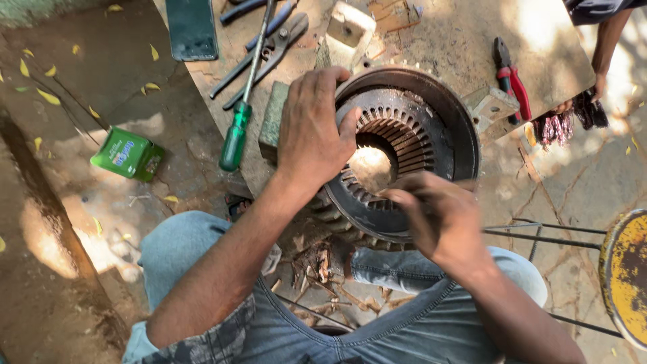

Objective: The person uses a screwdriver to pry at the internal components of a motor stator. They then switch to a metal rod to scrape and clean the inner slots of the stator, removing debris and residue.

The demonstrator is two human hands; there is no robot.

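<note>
A big round metal motor shell (431, 114) with slots inside sits at the near edge of the bench (458, 40), partly hanging over the person's knees. The left hand (313, 128) lies spread wide on its left rim, pressing down. The right hand (438, 216) is at the near rim, fingers pinched close; it is blurry, so I cannot tell what it holds. The shell could tip off the edge if the left hand lets go. Sharp slots could scratch fingers. A green screwdriver (236, 135) and long pliers (269, 47) lie just left. Red pliers (512, 81) lie right. Another person's hand (596, 87) is at the far right corner.
</note>
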